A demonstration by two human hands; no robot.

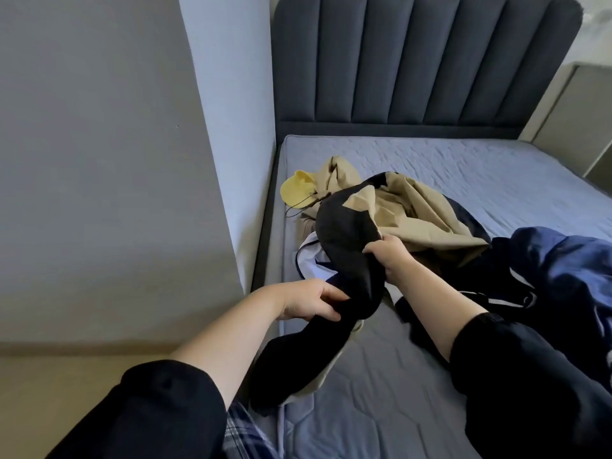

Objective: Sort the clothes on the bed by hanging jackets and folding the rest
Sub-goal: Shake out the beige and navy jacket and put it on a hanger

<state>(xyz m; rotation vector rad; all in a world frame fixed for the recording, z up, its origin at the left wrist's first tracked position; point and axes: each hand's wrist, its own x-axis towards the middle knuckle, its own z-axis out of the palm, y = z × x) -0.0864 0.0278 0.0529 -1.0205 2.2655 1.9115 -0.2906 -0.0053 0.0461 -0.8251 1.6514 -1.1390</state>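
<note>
Now both hands grip the black garment, held up over the mattress near the middle of the view; the left hand curls round a fold at the cloth's 7 o'clock; the right hand pinches its edge at 3 o'clock; a beige jacket lies crumpled behind at 1 o'clock, a yellow hat at 11 o'clock, a blue jacket heaped at 3 o'clock.

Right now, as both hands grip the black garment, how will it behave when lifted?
Probably floppy: the black garment sags between the left hand and the right hand and droops past the mattress edge. Likely light, as fingers alone hold it. The beige cloth touching it may come along.
</note>
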